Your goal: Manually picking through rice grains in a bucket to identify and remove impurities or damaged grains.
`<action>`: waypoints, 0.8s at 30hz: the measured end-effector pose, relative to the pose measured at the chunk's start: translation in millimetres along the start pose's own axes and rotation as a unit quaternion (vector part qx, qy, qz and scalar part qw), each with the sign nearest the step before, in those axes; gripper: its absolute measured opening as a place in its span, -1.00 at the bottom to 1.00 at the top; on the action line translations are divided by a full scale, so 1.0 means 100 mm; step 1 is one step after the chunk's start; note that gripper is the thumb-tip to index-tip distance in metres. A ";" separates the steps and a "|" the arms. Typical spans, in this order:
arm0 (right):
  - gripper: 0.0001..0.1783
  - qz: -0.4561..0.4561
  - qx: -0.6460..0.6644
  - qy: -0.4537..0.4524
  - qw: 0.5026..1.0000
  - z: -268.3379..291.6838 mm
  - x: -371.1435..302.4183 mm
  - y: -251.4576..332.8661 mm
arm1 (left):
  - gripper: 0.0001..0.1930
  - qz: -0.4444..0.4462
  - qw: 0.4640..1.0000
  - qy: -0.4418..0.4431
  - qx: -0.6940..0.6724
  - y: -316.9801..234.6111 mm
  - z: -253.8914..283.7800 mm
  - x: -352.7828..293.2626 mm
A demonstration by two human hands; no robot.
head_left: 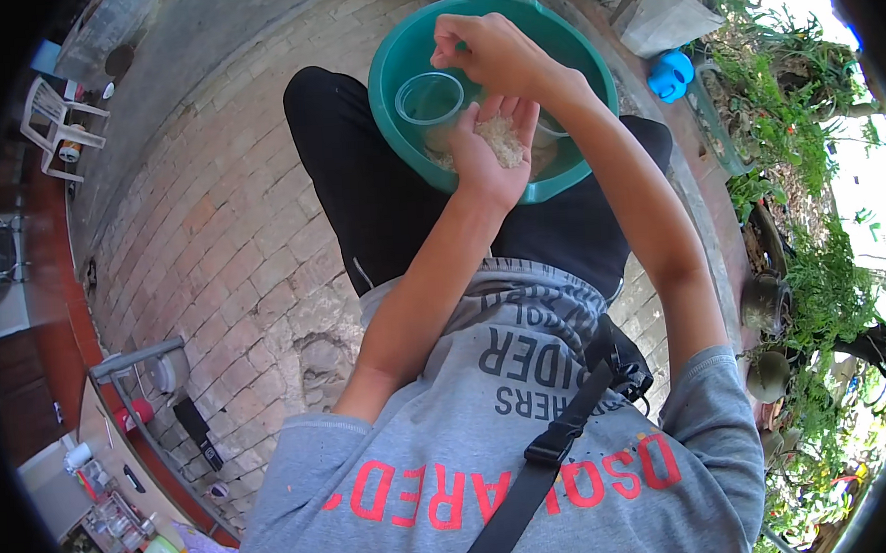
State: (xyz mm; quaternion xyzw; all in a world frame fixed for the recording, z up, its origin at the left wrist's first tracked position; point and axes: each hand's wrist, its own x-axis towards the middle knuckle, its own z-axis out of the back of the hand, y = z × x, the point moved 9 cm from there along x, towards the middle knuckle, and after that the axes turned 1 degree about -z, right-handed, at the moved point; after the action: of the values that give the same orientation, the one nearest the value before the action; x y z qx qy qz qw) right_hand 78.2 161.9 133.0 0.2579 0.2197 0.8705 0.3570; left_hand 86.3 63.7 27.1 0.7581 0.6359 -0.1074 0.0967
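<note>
A green basin (387, 129) rests across my thighs. Over it, my left hand (483, 174) is turned palm up and cupped, bearing a small heap of pale grains that look like rice (503, 141). My right hand (497, 55) hangs just beyond the left one, fingers bent together in a pinch above the basin. Whatever it may pinch is too small to make out. A clear round plastic tub (430, 99) stands inside the basin, left of my hands. Part of another pale rim (552, 131) shows behind my right wrist. Loose grains lie on the basin's bottom near my left hand.
Brick paving (230, 228) surrounds my legs. A white plastic chair (49, 127) stands at far left. To the right are a blue watering can (670, 74), a whitish sack-like thing (665, 20) and green plants (815, 297). A metal-framed counter (137, 363) is at lower left.
</note>
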 end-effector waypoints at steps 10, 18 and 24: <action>-0.85 0.072 0.066 0.093 0.991 -0.17 -0.01 0.14 | -0.64 0.010 0.997 -0.067 -0.028 -0.01 0.15 -0.01; -0.83 -0.004 0.170 0.113 0.979 -0.12 -0.02 -0.03 | -0.69 0.041 0.992 -0.102 -0.069 -0.04 0.24 -0.07; -0.78 -0.121 0.341 0.052 0.931 0.14 -0.44 -0.08 | -0.60 0.046 0.988 -0.149 0.021 -0.21 -0.02 0.05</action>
State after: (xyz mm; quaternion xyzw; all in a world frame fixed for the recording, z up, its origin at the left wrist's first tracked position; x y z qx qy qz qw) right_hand 117.4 137.7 126.8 0.2899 0.5510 0.7057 0.3381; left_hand 66.3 73.0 27.0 0.7638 0.5768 -0.2278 0.1789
